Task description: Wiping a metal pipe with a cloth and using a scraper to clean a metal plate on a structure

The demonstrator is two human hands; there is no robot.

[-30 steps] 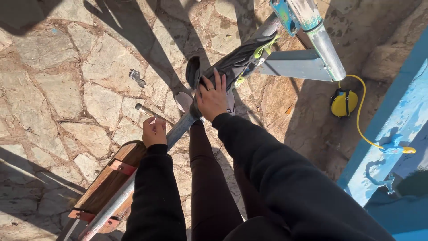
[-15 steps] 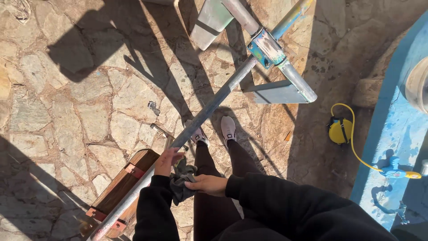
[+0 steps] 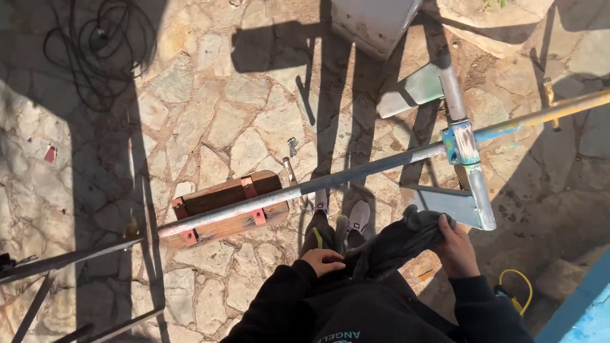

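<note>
Fingers of the right hand (image 3: 456, 249) clench one end of a dark rag (image 3: 397, 244); the left hand (image 3: 323, 261) pinches its other end. Soft, light and floppy, it sags between them, just below the grey metal pipe (image 3: 356, 176), best gripped bunched.

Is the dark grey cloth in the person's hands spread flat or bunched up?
Bunched up. The dark grey cloth hangs in crumpled folds between the left hand and the right hand, which grips one wadded end.
</note>
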